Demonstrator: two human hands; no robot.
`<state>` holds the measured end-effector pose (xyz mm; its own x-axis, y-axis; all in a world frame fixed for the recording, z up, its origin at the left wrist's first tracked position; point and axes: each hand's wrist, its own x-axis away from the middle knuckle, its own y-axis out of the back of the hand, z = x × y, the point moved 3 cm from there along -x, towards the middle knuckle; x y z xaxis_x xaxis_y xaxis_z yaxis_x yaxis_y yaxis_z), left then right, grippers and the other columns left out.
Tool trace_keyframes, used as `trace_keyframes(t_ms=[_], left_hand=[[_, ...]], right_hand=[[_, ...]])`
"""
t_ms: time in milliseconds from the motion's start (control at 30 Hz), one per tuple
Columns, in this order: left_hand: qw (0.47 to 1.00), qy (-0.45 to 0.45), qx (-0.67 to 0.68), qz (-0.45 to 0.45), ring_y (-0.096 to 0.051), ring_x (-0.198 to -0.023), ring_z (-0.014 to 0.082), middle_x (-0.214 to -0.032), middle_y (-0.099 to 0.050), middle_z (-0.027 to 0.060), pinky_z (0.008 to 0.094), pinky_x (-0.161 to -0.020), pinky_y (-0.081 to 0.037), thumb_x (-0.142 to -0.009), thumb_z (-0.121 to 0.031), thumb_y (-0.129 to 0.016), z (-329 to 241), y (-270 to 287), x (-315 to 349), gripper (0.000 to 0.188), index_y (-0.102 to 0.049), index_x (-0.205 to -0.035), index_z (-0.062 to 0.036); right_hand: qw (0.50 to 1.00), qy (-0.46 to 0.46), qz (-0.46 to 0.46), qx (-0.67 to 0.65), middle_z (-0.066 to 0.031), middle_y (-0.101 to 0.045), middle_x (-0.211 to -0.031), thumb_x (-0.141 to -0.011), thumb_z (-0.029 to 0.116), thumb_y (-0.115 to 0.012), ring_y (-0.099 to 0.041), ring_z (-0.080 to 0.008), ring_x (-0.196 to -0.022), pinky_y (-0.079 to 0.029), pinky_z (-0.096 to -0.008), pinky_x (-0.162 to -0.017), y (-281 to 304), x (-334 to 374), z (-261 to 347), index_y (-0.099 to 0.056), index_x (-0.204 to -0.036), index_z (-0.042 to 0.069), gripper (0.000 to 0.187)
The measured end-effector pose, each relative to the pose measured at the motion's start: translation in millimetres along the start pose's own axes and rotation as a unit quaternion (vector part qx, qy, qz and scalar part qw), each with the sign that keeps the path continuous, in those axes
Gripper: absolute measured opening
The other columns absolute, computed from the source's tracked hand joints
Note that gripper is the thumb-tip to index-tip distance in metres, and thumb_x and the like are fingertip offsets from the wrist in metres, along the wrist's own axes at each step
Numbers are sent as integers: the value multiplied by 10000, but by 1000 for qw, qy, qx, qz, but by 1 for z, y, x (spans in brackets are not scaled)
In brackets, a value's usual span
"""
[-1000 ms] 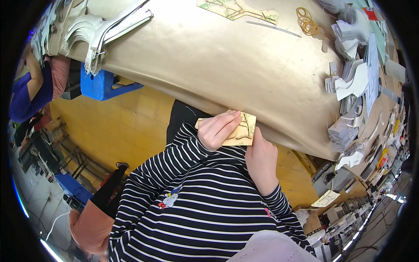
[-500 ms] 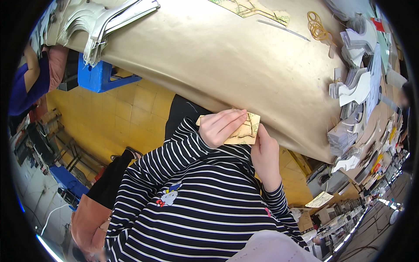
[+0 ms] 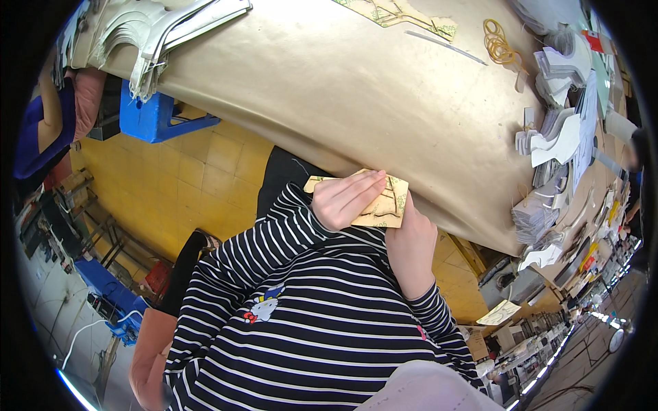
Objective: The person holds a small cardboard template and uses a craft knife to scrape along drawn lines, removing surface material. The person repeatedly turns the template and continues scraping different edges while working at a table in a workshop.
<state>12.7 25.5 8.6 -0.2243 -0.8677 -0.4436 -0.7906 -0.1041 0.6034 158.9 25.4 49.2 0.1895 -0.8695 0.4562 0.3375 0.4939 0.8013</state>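
One board [image 3: 385,211] beneath left hand [image 3: 348,198]

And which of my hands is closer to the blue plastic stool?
Left. Your left hand, over the patterned board, is below and right of the blue stool in the picture; your right hand, at the board's right edge, is farther right.

R hand [image 3: 411,246] shifted L, orange-clad co-worker [image 3: 153,342] R
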Motion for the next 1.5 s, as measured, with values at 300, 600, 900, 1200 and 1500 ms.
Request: trace_keyframes(t_ms=[300,600,900,1200,1500], left_hand=[[1000,11,17,9,-698,-945,276,-1031,-690,190,316,-775,-592,-717,-65,-621,-1,-2,3,327,-672,-1009,74],[1000,9,8,2,-706,-917,261,-989,-700,173,302,-738,-601,-692,-67,-631,-1,-3,1,325,-687,-984,67],[1000,15,7,-12,-702,-907,262,-993,-698,167,309,-744,-593,-687,-66,-632,-1,-3,1,327,-685,-980,68],[999,31,12,-18,-703,-907,260,-993,-698,168,315,-761,-591,-690,-56,-634,-3,-4,1,318,-684,-978,70],[999,28,12,-24,-702,-912,262,-995,-699,168,317,-773,-592,-694,-59,-636,-3,-6,3,314,-686,-978,67]], right_hand=[[1000,9,12,-6,-138,-640,-718,-756,43,-585,-633,-343,-619,-488,-429,-529,-2,1,-4,-515,-1168,36,418],[999,-1,-4,-44,-130,-641,-749,-777,75,-608,-634,-351,-635,-489,-437,-543,-10,-1,-5,-529,-1124,43,357],[999,-15,-3,-41,-126,-647,-757,-794,108,-623,-633,-353,-635,-489,-437,-544,-9,0,-3,-535,-1088,55,312],[996,4,-31,-78,-127,-649,-768,-808,128,-626,-635,-355,-638,-494,-440,-547,-14,-5,-1,-548,-1058,57,272],[993,21,-41,-106,-140,-643,-757,-814,96,-613,-633,-360,-648,-498,-448,-560,-8,-5,-1,-549,-1058,47,257]])
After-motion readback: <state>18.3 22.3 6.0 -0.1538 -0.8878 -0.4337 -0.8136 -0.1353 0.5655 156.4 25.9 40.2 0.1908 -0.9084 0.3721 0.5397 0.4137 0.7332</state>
